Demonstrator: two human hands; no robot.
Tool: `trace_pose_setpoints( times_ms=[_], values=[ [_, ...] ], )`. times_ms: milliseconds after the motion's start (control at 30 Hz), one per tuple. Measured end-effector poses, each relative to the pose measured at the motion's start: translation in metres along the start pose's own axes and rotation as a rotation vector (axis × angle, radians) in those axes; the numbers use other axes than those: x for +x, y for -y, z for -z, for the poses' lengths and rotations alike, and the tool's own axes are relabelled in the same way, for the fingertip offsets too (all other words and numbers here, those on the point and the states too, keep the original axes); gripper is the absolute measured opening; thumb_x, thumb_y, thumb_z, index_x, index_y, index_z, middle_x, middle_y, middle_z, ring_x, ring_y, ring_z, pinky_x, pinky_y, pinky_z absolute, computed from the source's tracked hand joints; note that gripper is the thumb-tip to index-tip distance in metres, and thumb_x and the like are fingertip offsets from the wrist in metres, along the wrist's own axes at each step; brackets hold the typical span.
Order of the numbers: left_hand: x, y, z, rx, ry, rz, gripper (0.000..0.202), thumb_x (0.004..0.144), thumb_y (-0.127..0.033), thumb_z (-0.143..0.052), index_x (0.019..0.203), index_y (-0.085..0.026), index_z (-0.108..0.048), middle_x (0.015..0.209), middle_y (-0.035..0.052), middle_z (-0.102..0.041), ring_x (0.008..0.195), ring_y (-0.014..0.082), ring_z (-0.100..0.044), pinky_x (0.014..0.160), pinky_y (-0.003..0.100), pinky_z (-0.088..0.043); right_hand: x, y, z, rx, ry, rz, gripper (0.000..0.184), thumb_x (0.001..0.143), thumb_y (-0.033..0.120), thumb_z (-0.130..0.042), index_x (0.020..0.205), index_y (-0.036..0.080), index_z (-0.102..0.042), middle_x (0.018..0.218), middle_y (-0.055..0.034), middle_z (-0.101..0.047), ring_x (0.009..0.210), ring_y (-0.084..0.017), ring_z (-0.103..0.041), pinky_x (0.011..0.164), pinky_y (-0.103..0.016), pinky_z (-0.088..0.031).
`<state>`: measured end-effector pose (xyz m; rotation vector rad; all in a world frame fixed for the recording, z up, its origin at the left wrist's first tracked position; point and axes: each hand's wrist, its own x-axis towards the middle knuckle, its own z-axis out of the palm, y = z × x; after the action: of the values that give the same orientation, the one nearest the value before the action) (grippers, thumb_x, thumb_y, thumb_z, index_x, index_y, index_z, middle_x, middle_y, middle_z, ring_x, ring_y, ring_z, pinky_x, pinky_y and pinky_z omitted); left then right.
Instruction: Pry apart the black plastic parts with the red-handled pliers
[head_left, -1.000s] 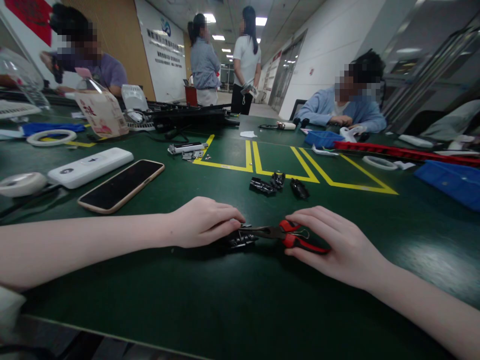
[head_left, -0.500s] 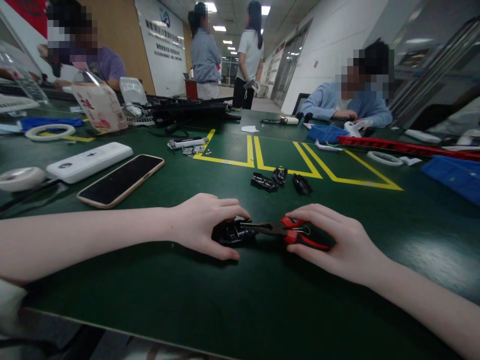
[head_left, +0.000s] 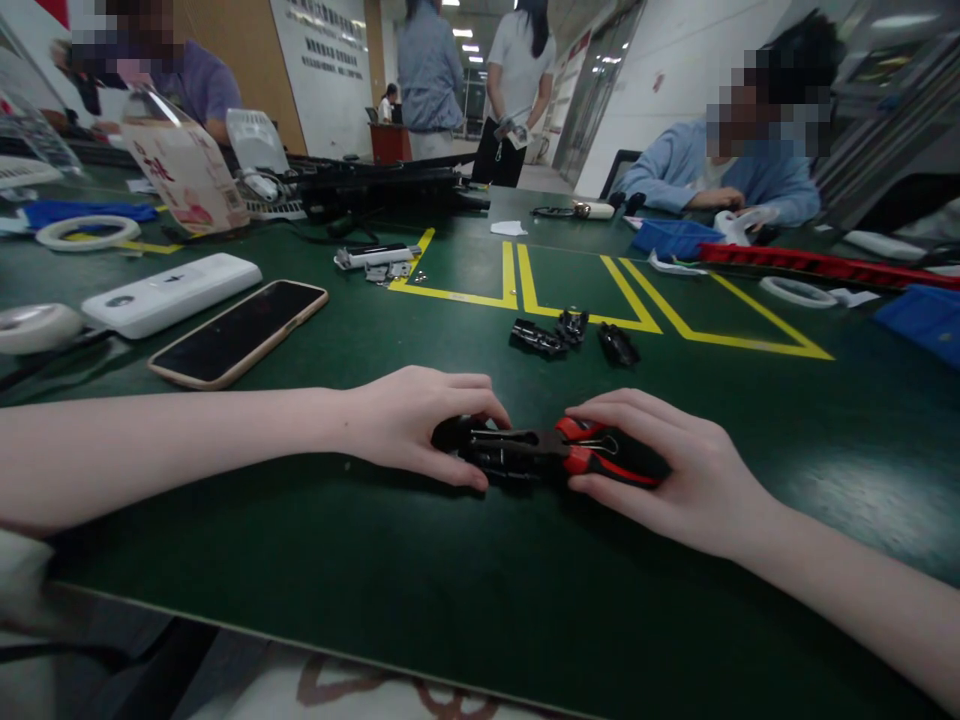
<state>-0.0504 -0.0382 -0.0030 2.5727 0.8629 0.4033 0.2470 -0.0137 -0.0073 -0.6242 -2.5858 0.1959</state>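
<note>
My left hand (head_left: 420, 425) is closed around the left end of a black plastic part (head_left: 510, 462) lying low at the table. Red-and-black pliers (head_left: 581, 460) are gripped by my right hand (head_left: 671, 470), with fingers on both handles. The long jaws point left and lie over the black part, close to my left fingertips. Whether the jaws pinch anything I cannot tell. Beyond my hands lie several similar black parts: one on the left (head_left: 538, 338), one in the middle (head_left: 572, 327) and one on the right (head_left: 619, 345).
A phone (head_left: 240, 335) and a white device (head_left: 172, 293) lie left on the green table (head_left: 420, 590). Yellow tape (head_left: 450, 296) marks areas farther back, near small metal pieces (head_left: 388, 270). A blue tray (head_left: 926, 318) stands at right. A person in blue (head_left: 675, 180) sits across.
The pliers' jaws have shifted left, farther over the black part, and the handles sit closer together. My view has tilted slightly downward. Both hands keep their holds.
</note>
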Motion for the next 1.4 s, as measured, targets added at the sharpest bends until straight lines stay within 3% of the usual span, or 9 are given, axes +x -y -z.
trace_pose_setpoints(
  times_ms=[167,400,600,1100,1400],
  values=[
    [0.0003,-0.0003,-0.0002,-0.01,-0.024,-0.016,0.047,0.084,-0.045,-0.072,0.12,-0.017,-0.06,0.107,0.0053,-0.063,0.084,0.0147,-0.061,0.069,0.023,-0.045,0.0005,-0.0008,-0.0035,0.012,-0.01,-0.005,0.038,0.088,0.043,-0.069,0.119,0.022,-0.061,0.109,-0.0087,-0.069,0.095,-0.025,-0.068,0.077,-0.037,-0.059],
    [0.0012,0.0025,0.0016,-0.011,0.038,-0.009,0.05,0.086,-0.049,-0.069,0.123,-0.018,-0.059,0.111,0.0068,-0.061,0.088,0.0162,-0.062,0.071,0.024,-0.047,0.0029,0.0015,-0.0024,0.013,0.011,-0.016,0.034,0.089,0.042,-0.068,0.115,0.022,-0.062,0.105,-0.0088,-0.07,0.09,-0.025,-0.069,0.073,-0.037,-0.058],
    [-0.0024,-0.0003,-0.0009,-0.022,-0.054,-0.007,0.046,0.085,-0.043,-0.071,0.121,-0.018,-0.059,0.114,0.008,-0.059,0.095,0.0186,-0.061,0.077,0.026,-0.049,0.002,-0.0016,-0.0001,0.011,-0.004,-0.034,0.032,0.089,0.044,-0.067,0.114,0.024,-0.062,0.104,-0.0073,-0.071,0.09,-0.026,-0.07,0.073,-0.038,-0.058],
    [-0.0032,-0.0058,0.0023,0.033,-0.05,0.075,0.038,0.085,-0.037,-0.068,0.115,-0.016,-0.061,0.107,0.0058,-0.061,0.078,0.0133,-0.056,0.066,0.024,-0.045,-0.0008,-0.003,-0.0007,0.018,-0.028,-0.033,0.033,0.086,0.045,-0.07,0.114,0.029,-0.064,0.104,-0.0046,-0.071,0.088,-0.026,-0.07,0.072,-0.039,-0.058],
    [-0.0014,-0.0017,0.0037,-0.06,-0.029,0.051,0.034,0.086,-0.036,-0.07,0.113,-0.016,-0.064,0.102,0.0049,-0.061,0.077,0.0124,-0.056,0.064,0.022,-0.043,-0.0015,0.0,0.0007,0.001,-0.024,-0.078,0.035,0.088,0.046,-0.069,0.116,0.026,-0.064,0.106,-0.0074,-0.07,0.091,-0.029,-0.07,0.073,-0.043,-0.059]
  ],
)
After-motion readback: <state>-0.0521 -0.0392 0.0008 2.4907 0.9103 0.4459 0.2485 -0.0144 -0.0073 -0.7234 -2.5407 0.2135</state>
